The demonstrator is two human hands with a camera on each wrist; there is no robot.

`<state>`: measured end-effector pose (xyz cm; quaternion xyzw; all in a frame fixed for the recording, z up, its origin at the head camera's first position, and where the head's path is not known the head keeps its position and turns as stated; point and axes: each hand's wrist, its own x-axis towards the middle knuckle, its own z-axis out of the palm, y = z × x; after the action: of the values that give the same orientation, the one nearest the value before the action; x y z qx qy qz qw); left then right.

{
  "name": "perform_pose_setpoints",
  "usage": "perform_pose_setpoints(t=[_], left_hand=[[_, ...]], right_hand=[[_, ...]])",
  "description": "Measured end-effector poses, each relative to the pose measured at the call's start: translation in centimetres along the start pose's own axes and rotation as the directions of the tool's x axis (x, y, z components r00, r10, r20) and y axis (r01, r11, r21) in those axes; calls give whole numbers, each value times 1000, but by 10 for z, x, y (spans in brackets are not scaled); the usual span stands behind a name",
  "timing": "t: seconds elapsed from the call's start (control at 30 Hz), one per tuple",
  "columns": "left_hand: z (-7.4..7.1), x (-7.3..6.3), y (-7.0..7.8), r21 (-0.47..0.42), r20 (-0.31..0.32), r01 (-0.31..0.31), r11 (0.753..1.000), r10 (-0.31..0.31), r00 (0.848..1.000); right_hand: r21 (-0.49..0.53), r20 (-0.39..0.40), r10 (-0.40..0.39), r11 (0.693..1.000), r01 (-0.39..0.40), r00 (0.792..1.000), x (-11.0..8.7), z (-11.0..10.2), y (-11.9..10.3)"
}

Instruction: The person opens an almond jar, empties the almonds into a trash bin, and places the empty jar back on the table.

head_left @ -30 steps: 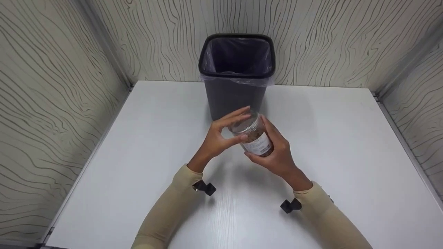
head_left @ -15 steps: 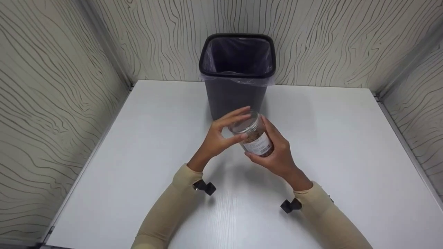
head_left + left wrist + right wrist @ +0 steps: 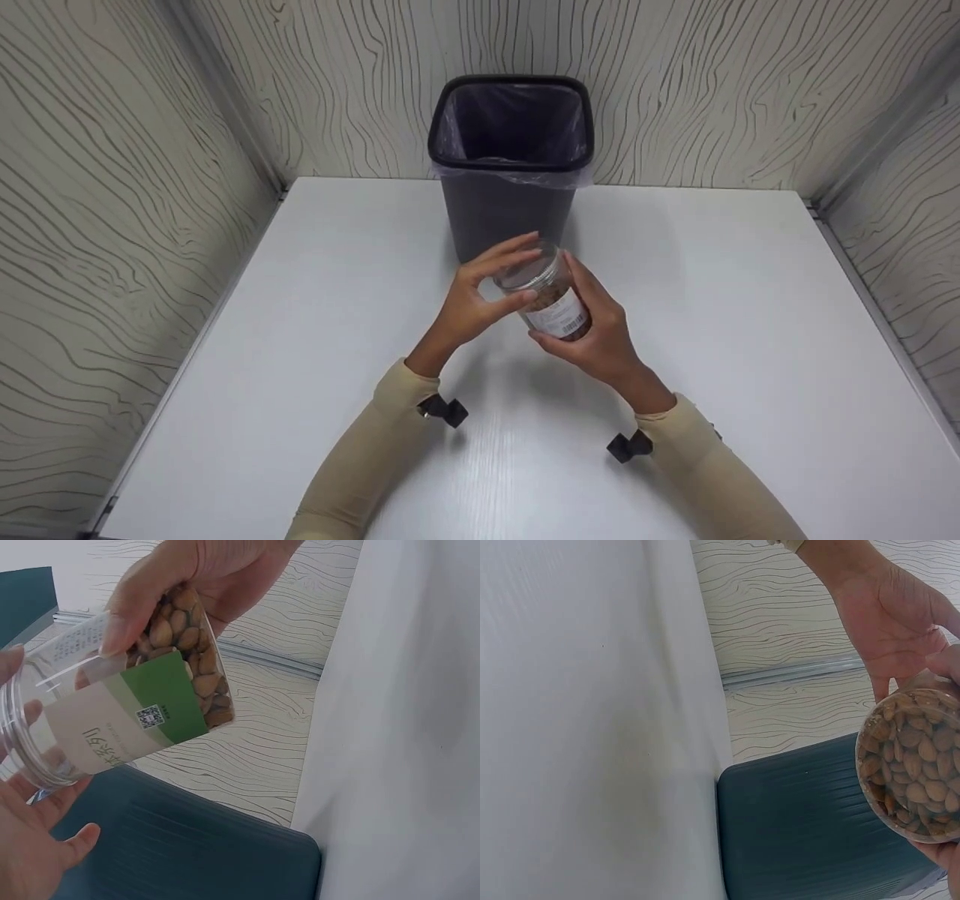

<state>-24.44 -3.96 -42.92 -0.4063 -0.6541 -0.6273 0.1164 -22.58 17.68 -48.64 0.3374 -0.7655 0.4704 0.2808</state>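
Note:
A clear, round jar of almonds (image 3: 555,311) is held tilted above the table, in front of the bin. My right hand (image 3: 606,337) grips its lower body, with the thumb on the near side and fingers on the far side. Around the ridged clear top end, my left hand (image 3: 469,296) curves its thumb and fingers. The left wrist view shows the jar's green and cream label (image 3: 112,720) and the almonds gathered towards the base. In the right wrist view the almonds (image 3: 922,765) show through the jar's bottom, and part of my right hand is cut off by the frame edge.
A dark bin (image 3: 510,217) lined with a clear bag stands at the back of the white table (image 3: 337,300), just beyond my hands. Wood-patterned panels (image 3: 360,82) rise behind and at both sides.

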Motion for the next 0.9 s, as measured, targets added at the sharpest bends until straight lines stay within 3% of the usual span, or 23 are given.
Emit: perform_pose_setpoints(t=[0.1, 0.33, 0.9], left_hand=[[1, 0, -3, 21, -9, 3, 1000, -3, 1000], [2, -5, -29, 73, -25, -2, 997, 4, 1000], [7, -6, -20, 173, -105, 28, 985, -10, 994]], right_hand=[[-6, 0, 9, 1000, -9, 1000, -1, 0, 1], [-25, -8, 44, 999, -44, 999, -4, 2, 2], [-34, -4, 9, 999, -9, 1000, -2, 1, 2]])
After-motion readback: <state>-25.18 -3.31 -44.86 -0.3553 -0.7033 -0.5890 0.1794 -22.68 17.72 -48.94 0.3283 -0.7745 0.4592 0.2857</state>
